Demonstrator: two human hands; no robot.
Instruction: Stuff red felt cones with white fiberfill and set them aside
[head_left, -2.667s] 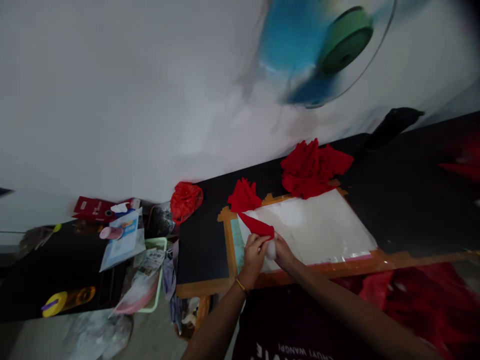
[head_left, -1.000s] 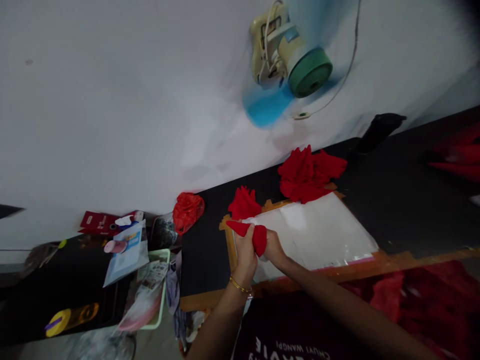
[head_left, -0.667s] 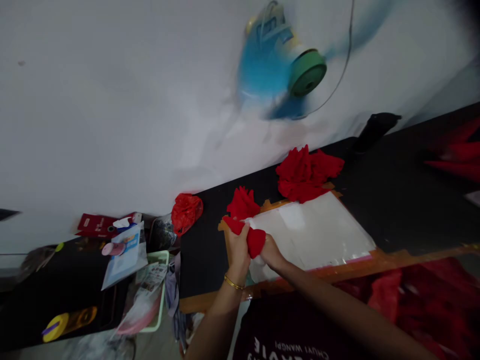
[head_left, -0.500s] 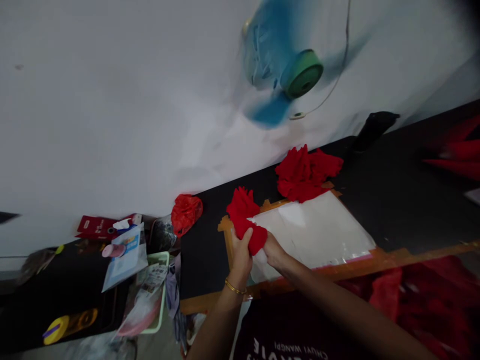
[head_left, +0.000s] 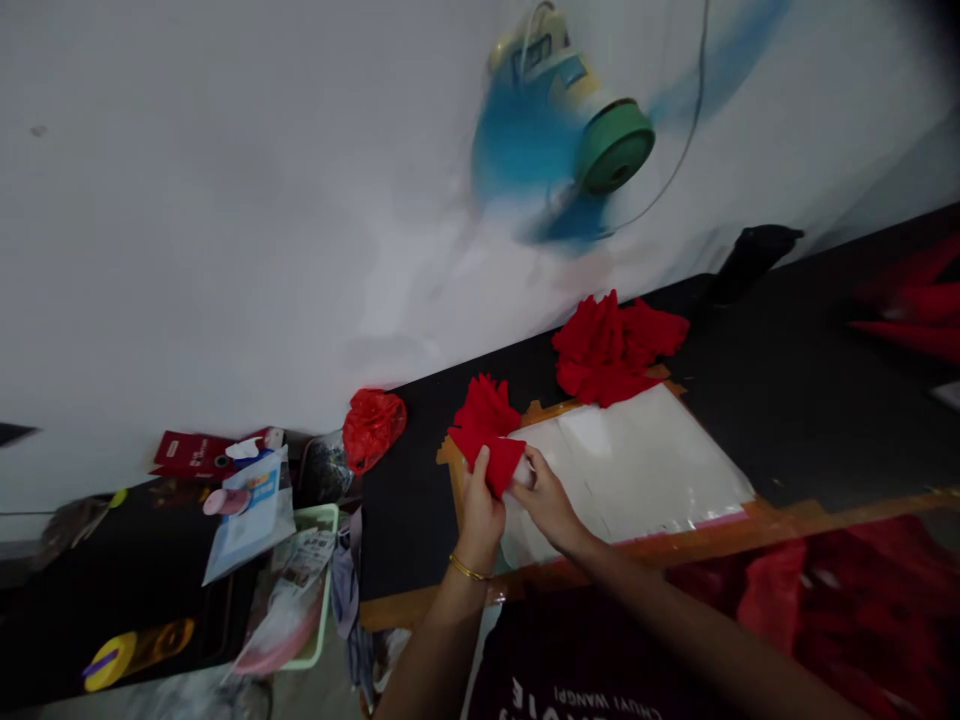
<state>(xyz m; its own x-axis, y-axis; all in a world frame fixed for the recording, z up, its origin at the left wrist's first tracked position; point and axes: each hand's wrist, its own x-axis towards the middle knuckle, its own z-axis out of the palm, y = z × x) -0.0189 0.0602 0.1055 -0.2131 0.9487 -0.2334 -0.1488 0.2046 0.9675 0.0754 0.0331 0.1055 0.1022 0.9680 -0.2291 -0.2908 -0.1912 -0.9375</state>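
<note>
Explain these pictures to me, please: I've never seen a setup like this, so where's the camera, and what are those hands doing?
There is no machine here, only a person's two bare hands. One camera, worn on the head, looks forward and down.

The left hand, with a gold-coloured bracelet at its wrist, holds a tapering red cloth piece. The right hand has its fingers on soft white material at the cloth's wide end.

Below is a long black table with a pale, shiny rectangular sheet edged by brown tape. Beyond the hands lie a small red cloth pile and a larger red cloth pile. On the wall is a blue-bladed fan, its blades blurred.
</note>
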